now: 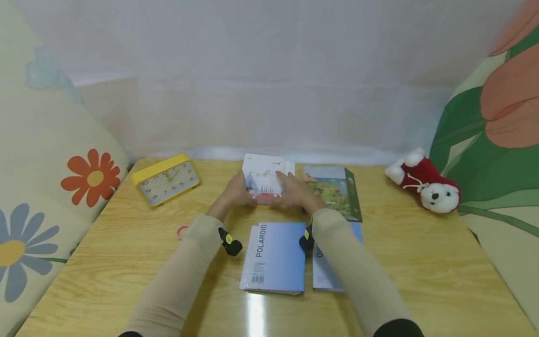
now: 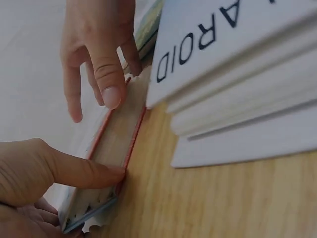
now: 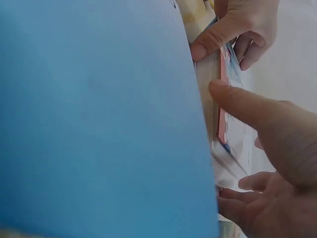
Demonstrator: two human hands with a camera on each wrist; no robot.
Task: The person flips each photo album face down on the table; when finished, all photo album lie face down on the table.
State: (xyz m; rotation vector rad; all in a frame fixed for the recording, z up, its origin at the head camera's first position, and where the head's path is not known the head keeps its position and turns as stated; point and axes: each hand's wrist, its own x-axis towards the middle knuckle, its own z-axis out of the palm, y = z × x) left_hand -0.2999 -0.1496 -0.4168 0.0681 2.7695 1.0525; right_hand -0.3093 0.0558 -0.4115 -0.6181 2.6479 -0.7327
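Note:
A thick white book (image 1: 264, 174) with a printed cover and red lower part lies at the back middle of the table. My left hand (image 1: 237, 192) grips its left end; in the left wrist view the thumb (image 2: 94, 173) lies across the page edges. At the other end, my right hand (image 1: 294, 189) reaches over the cover with extended fingers. The right wrist view shows its thumb (image 3: 237, 99) against the red cover edge and its fingers beside a pale flap. Just in front of both hands lies a blue-white POLAROID book (image 1: 280, 257).
Another blue-white book (image 1: 326, 271) lies partly under my right forearm. A landscape-covered book (image 1: 332, 192) sits right of the hands. At the left are a yellow clock (image 1: 168, 180) and a pink ring (image 1: 181, 231); a red-and-white plush toy (image 1: 427, 182) lies far right.

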